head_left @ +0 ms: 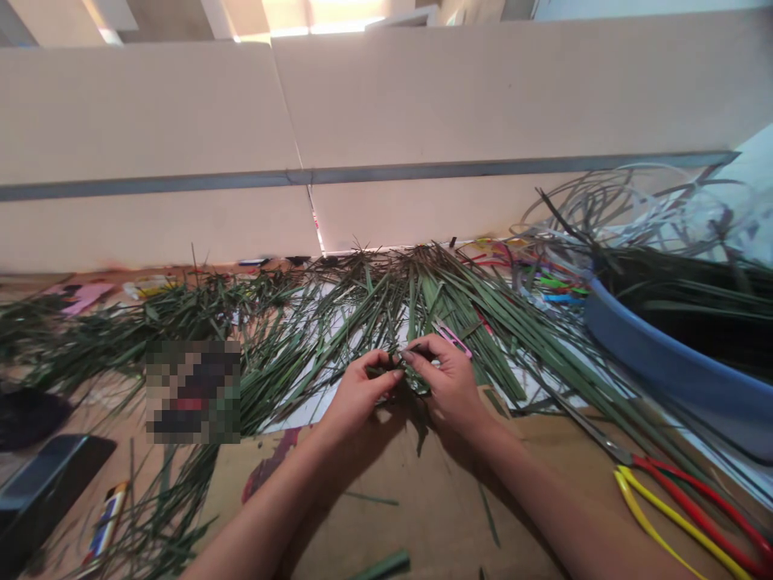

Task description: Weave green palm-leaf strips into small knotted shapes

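Note:
Both hands meet at the middle of the view, above a brown cardboard sheet point(459, 515). My left hand point(365, 391) pinches a small bunch of dark green leaf strips point(416, 415) between thumb and fingers. From the other side my right hand point(447, 383) grips the same strips, its thumb and forefinger close to the left fingertips. The loose ends hang below the fingers. How the strips are joined is hidden by the hands. Just behind the right hand lie small pink-handled snips point(452, 337) on a heap of long green leaves point(386, 298).
Scissors with red and yellow handles point(658, 475) lie at right. Behind them stands a blue tub point(670, 346) holding dark leaves, beside coiled pale strapping point(622, 201). At left are a dark box point(48, 483), a glue-stick-like tube point(109, 519) and more leaves. A pale wall point(423, 105) closes off the back.

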Motion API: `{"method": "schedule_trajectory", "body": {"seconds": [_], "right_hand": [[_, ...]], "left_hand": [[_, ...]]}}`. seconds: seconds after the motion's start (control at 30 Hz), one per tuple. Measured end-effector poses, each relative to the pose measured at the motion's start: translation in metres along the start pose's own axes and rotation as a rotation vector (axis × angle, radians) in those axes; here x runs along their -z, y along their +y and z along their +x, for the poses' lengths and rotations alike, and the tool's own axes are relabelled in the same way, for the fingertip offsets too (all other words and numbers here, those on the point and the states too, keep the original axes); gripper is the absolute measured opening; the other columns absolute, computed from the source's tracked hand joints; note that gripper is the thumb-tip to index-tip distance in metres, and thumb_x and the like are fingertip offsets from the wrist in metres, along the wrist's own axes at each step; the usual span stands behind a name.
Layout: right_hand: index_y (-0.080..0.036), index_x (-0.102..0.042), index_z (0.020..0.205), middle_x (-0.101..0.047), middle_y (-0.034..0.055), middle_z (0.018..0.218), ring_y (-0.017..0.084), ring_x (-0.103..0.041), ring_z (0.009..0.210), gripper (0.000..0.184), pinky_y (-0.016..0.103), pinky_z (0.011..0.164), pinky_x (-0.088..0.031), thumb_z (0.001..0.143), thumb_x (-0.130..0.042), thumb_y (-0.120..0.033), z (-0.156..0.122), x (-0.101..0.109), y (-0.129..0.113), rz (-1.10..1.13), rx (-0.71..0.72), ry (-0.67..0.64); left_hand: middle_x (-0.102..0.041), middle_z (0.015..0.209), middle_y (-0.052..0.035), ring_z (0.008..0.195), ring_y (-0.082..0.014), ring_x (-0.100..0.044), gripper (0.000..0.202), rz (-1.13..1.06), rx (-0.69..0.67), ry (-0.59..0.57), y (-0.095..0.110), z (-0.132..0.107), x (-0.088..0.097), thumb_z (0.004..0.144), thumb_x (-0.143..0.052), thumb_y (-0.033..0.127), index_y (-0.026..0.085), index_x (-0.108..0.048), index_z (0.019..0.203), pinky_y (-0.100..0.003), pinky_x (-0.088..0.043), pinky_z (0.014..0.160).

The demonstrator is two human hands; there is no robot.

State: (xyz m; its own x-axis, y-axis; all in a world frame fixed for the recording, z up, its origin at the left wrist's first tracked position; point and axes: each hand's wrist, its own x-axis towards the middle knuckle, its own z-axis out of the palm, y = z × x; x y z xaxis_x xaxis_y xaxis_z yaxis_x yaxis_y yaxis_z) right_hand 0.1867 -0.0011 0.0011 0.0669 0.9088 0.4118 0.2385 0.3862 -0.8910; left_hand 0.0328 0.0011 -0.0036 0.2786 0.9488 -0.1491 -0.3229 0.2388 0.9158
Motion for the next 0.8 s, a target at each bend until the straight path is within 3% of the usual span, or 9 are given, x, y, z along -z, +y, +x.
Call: {"method": "schedule_trajectory", "body": {"seconds": [0.13,0.43,0.6,0.8], "right_hand": [[-0.021,-0.07,0.081,-0.069,0.0021,0.079,0.019,-0.061,0.076,0.012,0.031,0.071,-0.046,0.089,-0.067,-0.03,0.001,-0.001,0.001,-0.016,-0.004,-0.008],[-0.021,-0.07,0.083,-0.069,0.0024,0.08,0.019,-0.061,0.075,0.013,0.031,0.071,-0.047,0.09,-0.065,-0.031,0.0,-0.002,0.004,-0.025,-0.002,0.005],[-0.022,-0.07,0.082,-0.07,0.0033,0.08,0.02,-0.063,0.077,0.012,0.033,0.073,-0.048,0.088,-0.064,-0.031,-0.001,-0.002,0.001,-0.033,-0.006,0.01],[-0.024,-0.072,0.083,-0.071,0.004,0.081,0.023,-0.062,0.077,0.015,0.036,0.075,-0.049,0.087,-0.067,-0.038,-0.007,0.0,0.009,-0.056,-0.042,0.016]], "left_hand": [[-0.063,0.081,0.0008,0.066,-0.0108,-0.055,0.026,-0.078,0.003,0.007,0.003,-0.004,-0.003,0.068,-0.083,0.022,0.02,-0.069,0.089,-0.023,-0.045,0.063],[-0.058,0.076,0.0016,0.064,-0.0105,-0.051,0.023,-0.087,0.057,0.001,0.005,-0.006,-0.006,0.073,-0.082,0.032,0.02,-0.066,0.083,-0.022,-0.043,0.06],[-0.058,0.078,0.0013,0.067,-0.011,-0.052,0.016,-0.079,0.039,-0.022,0.003,-0.009,-0.006,0.077,-0.076,0.029,0.021,-0.065,0.086,-0.021,-0.041,0.06],[-0.06,0.08,-0.0015,0.068,-0.0136,-0.054,0.018,-0.006,0.023,-0.033,0.0,-0.011,-0.002,0.072,-0.074,0.024,0.021,-0.065,0.087,-0.022,-0.039,0.056]]}}
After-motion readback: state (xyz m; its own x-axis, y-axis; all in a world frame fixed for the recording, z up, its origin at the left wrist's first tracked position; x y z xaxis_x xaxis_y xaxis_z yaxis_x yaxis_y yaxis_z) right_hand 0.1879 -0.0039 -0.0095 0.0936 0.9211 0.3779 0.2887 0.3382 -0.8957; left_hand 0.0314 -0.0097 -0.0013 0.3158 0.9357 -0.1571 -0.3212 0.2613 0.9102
